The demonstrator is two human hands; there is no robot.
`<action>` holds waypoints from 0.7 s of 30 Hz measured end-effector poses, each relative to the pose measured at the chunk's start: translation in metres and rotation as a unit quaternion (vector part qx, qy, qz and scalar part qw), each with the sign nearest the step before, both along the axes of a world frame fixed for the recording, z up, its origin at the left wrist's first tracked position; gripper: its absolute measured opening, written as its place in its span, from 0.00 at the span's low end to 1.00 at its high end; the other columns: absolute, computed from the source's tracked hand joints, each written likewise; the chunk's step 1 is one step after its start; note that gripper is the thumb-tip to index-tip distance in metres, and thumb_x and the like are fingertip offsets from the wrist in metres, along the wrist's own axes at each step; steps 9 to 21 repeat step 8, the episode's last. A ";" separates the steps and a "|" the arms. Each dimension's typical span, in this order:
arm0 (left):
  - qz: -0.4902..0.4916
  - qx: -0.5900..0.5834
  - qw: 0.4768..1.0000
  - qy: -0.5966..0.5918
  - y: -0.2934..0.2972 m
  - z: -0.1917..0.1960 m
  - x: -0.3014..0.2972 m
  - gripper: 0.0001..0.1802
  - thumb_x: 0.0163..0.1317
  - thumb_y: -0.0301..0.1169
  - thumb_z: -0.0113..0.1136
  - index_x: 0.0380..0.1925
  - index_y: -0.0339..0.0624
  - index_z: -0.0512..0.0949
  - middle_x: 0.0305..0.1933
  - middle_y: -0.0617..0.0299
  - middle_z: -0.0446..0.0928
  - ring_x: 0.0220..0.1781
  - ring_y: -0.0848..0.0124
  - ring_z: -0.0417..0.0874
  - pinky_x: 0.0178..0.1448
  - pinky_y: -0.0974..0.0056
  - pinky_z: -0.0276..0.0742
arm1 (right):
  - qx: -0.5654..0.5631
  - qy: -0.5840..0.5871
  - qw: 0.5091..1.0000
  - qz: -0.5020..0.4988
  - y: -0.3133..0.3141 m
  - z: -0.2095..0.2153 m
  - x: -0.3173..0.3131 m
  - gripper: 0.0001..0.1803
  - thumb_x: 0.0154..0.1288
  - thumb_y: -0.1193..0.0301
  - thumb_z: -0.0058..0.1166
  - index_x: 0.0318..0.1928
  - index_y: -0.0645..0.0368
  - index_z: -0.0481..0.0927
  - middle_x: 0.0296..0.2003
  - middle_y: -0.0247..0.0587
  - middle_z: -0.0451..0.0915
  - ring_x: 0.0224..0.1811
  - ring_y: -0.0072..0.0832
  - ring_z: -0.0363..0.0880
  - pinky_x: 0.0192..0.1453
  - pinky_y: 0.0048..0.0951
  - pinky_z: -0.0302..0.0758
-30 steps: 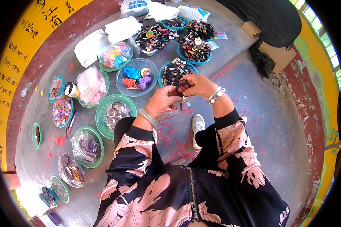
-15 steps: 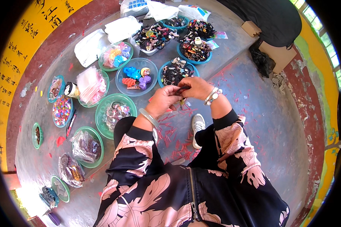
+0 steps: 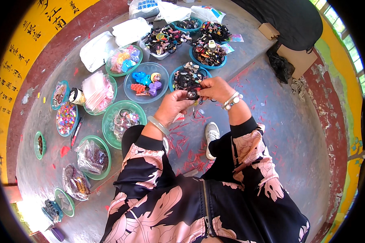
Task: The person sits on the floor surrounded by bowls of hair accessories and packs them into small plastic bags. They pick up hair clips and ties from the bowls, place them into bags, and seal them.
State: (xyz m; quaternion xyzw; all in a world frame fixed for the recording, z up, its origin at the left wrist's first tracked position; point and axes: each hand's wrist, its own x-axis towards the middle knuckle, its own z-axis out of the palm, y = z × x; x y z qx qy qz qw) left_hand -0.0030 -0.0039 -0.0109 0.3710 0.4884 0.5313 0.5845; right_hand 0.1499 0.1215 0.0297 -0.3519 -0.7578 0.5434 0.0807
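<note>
My left hand and my right hand meet in front of me, both pinching one small dark hair accessory. The left wrist wears a pale bangle, the right wrist beaded bracelets. Directly behind the hands stands a blue bowl of dark hair clips. A clear blue bowl with bright blue, orange and purple clips sits to its left. A green bowl holding clear packets lies below my left hand, beside my knee.
Several more bowls of beads and clips line the concrete step at left and back, with white plastic bags behind them. Red scraps litter the floor by my white shoe. Cardboard boxes and dark cloth lie at the back right.
Both hands stay together on the small piece, shifting slightly; my right hand has drawn a little toward me and the fingers have reworked their hold.
</note>
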 end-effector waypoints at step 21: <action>0.013 -0.023 1.000 -0.004 0.000 0.000 -0.002 0.10 0.56 0.28 0.57 0.38 0.38 0.77 0.32 0.68 0.78 0.25 0.85 0.73 0.23 0.81 0.67 | -0.030 0.114 0.993 -0.008 -0.004 0.007 0.004 0.14 0.53 0.70 0.59 0.39 0.65 0.77 0.27 0.38 0.79 0.29 0.20 0.77 0.34 0.18 0.72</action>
